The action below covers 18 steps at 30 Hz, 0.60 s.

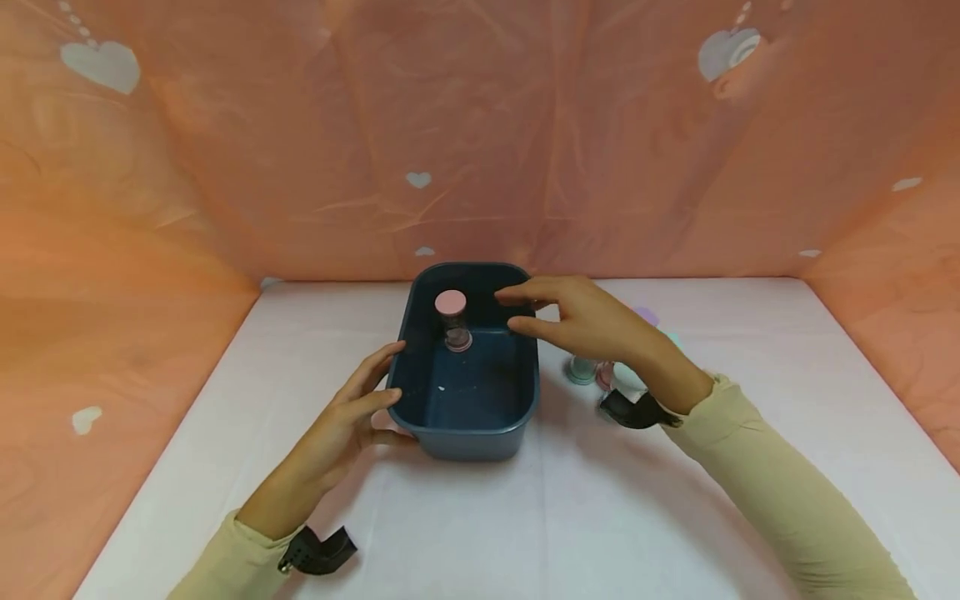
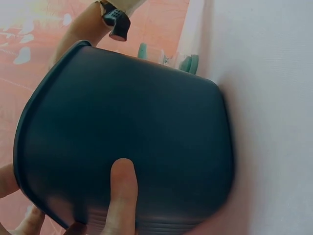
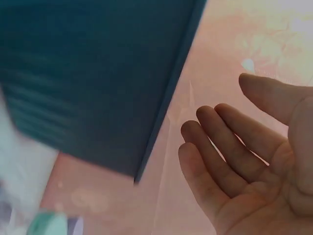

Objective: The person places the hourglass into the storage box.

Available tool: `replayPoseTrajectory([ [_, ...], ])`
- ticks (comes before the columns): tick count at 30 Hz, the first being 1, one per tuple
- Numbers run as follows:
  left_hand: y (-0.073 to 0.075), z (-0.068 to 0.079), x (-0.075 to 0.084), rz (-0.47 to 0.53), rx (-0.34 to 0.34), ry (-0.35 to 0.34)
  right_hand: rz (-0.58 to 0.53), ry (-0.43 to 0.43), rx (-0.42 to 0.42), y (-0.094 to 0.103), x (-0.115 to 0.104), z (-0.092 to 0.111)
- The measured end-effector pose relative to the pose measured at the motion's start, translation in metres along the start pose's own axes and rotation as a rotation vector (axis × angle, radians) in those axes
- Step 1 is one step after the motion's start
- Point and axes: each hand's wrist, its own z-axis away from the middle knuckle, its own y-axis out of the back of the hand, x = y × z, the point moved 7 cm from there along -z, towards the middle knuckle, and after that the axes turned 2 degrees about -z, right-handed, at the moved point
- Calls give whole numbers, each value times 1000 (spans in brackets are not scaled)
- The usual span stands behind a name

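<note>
Right grip [image 1: 592,317] hovers over blue bin [image 1: 471,446], thumb parted from fingers.

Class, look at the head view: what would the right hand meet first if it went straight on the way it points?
Probably the pink-topped hourglass in the dark blue bin: the right hand points toward it. Depth is unclear, and the hand looks higher than the rim, so it might pass above.

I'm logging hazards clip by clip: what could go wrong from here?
The left hand holds the blue bin near one corner, so a tug might topple the pink-capped container inside.

The right hand is empty above the bin's right side; its black wrist strap appears close to the small items beside the bin and might knock them.
</note>
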Motion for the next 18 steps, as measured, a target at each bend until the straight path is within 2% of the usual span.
replayPoseTrajectory([
  [5, -1, -2, 2, -12, 11, -3, 8, -54, 45, 17, 20, 28],
  [11, 2, 2, 3, -18, 15, 2, 1, -121, 153, 28, 43, 66],
  [14, 2, 5, 1, -21, 14, -2, 39, -133, 169, 30, 50, 82],
  [18, 3, 9, 0, -20, 10, 0, 122, -108, 198, 38, 58, 100],
])
